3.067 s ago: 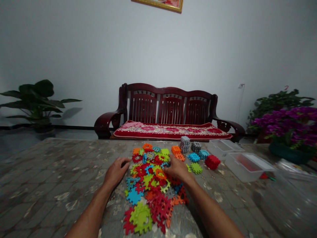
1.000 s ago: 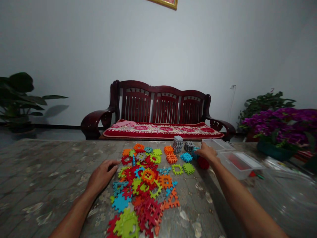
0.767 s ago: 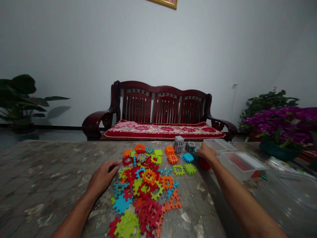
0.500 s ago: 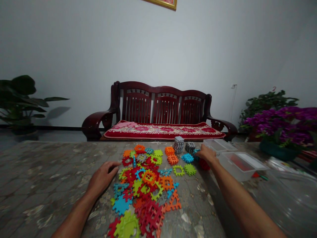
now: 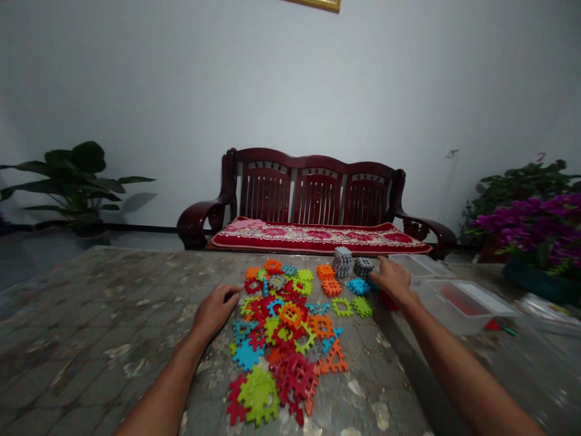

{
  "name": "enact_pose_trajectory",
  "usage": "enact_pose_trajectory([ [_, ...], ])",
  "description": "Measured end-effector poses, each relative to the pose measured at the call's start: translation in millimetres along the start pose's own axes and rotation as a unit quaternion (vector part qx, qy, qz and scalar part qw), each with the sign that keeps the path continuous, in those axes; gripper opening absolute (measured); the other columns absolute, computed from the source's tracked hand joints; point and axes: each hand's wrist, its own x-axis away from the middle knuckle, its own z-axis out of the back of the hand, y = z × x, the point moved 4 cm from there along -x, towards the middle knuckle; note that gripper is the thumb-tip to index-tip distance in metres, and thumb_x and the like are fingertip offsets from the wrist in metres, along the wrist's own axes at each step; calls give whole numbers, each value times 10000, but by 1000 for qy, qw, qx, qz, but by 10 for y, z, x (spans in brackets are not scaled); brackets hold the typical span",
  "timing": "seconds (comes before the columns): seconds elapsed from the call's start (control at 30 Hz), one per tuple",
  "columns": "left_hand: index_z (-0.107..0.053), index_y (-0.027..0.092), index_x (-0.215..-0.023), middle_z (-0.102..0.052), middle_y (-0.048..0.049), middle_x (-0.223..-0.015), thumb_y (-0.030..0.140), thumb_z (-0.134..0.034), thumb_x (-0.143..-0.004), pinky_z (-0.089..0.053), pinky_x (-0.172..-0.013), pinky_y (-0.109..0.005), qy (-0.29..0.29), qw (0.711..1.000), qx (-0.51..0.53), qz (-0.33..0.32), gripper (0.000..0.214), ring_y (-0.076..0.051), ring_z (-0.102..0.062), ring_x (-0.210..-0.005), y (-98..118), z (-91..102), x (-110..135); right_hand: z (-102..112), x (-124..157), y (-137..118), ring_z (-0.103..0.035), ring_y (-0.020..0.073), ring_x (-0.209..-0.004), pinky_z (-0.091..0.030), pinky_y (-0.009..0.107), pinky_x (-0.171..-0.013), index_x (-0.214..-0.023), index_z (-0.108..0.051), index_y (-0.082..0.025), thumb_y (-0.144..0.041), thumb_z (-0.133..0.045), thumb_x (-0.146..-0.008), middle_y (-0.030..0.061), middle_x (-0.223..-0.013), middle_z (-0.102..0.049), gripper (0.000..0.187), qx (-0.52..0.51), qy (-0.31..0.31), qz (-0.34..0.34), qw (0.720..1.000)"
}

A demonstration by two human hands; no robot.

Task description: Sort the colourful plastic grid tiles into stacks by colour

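My left hand (image 5: 216, 310) rests on the table, left of the heap, with its thumb and forefinger apart and nothing between them. Beside it lies a loose heap of toothed plastic building pieces in red, green, orange, blue and grey, among them a lime green piece (image 5: 259, 393) and a blue piece (image 5: 248, 354). My right hand (image 5: 393, 280) is over the sorted stacks, thumb and forefinger spread. It partly covers blue pieces and red pieces (image 5: 388, 300). Close by are a dark grey stack (image 5: 363, 267), a light grey stack (image 5: 342, 261), a bright blue stack (image 5: 357, 286) and orange stacks (image 5: 331, 287).
An opened clear plastic box (image 5: 458, 324) stands right of my right hand, with more clear plastic at the table's right edge. A pot of purple flowers (image 5: 531, 233) is at the far right. Behind the table (image 5: 136, 315) stands a dark wooden bench (image 5: 318, 188).
The whole view has shifted, so things appear further right. My right forefinger and thumb have spread apart over the blue pieces. My left hand stays beside the heap.
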Motion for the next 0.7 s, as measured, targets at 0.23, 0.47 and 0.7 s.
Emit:
enact_pose_trajectory([
  [0.23, -760, 228, -967, -762, -50, -1073, 326, -526, -818, -511, -946, -335, 3, 1000, 14, 4, 295, -217, -690, -1008, 38, 5, 20, -277, 794, -980, -663, 253, -1134, -477, 329, -981, -1200, -717, -184, -240, -593, -815, 79, -1220, -736, 409, -223, -119, 236, 938],
  [0.47, -757, 222, -983, -760, -53, -1074, 304, -522, -836, -505, -954, -321, 0, 1000, 6, 1, 288, -209, -688, -1027, 39, 8, 19, -225, 1287, -1882, -672, 198, -1015, -470, 256, -881, -1062, -756, -239, -172, -546, -788, 5, -1063, -768, 352, -247, -167, 362, 883],
  [0.7, -757, 226, -993, -759, -50, -1090, 295, -526, -838, -508, -947, -315, 8, 1000, 10, 3, 287, -209, -689, -1035, 23, -21, 19, -134, 1275, -2257, -694, 249, -909, -457, 285, -730, -938, -761, -273, -189, -629, -702, 26, -920, -769, 283, -75, -184, 345, 917],
])
